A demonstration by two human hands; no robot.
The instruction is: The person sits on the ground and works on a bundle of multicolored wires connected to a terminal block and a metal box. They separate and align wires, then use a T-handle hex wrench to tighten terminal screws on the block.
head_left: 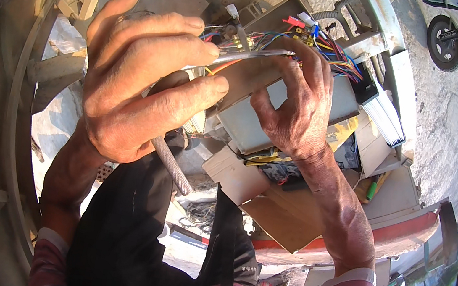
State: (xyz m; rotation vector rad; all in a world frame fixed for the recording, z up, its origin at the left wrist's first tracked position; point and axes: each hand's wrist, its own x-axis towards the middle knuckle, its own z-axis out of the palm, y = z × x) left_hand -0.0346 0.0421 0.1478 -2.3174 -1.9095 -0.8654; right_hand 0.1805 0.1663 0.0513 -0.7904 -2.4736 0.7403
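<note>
My left hand [143, 81] is in the foreground, fingers reaching right with their tips around a thin grey cable [245, 57]. The cable slants toward my right hand [299, 97], whose curled index and middle fingers meet its pale end. My right thumb stays apart from them. Below the left palm sticks out a knurled metal rod [171, 167]; its upper part is hidden, and I cannot tell if the hand touches it. Behind the fingertips lies a bundle of coloured wires [338, 58], with a red connector [294, 21] and a blue connector [315, 31].
A grey metal box [252, 129] sits under my hands, with a ribbed silver unit [386, 117] to its right. Cardboard [286, 215] lies below, near a green-handled tool [372, 189]. A metal frame [401, 74] and a wheel [444, 42] stand at upper right.
</note>
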